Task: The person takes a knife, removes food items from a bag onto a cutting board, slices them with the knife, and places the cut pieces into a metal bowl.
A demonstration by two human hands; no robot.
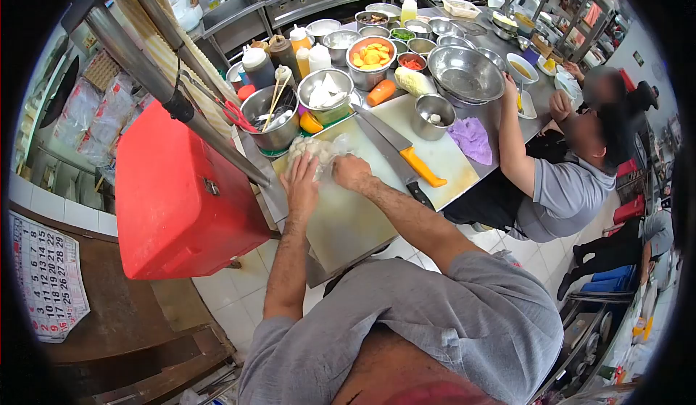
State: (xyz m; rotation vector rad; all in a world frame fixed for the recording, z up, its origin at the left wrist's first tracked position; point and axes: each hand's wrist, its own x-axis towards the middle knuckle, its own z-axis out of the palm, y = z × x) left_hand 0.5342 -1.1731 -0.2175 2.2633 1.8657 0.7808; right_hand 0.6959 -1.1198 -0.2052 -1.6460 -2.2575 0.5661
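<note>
A clear plastic bag (310, 148) of pale, lumpy pieces rests at the left end of the white cutting board (355, 220). The pieces are too blurred by the plastic to name. My left hand (301, 179) lies on the near side of the bag, fingers stretched out. My right hand (351, 172) is closed at the bag's gathered right end. To its right lie two knives side by side, a yellow-handled knife (422, 167) and a black-handled knife (419, 193). A steel pot (433, 124) with some white bits inside stands at the board's far right.
Behind the board stand a bowl of white pieces (326, 95), a bowl of orange slices (370, 56), a carrot (381, 93) and a steel basin (465, 75). A purple cloth (471, 140) lies right. A red box (185, 195) flanks me left; a co-worker (565, 195) stands right.
</note>
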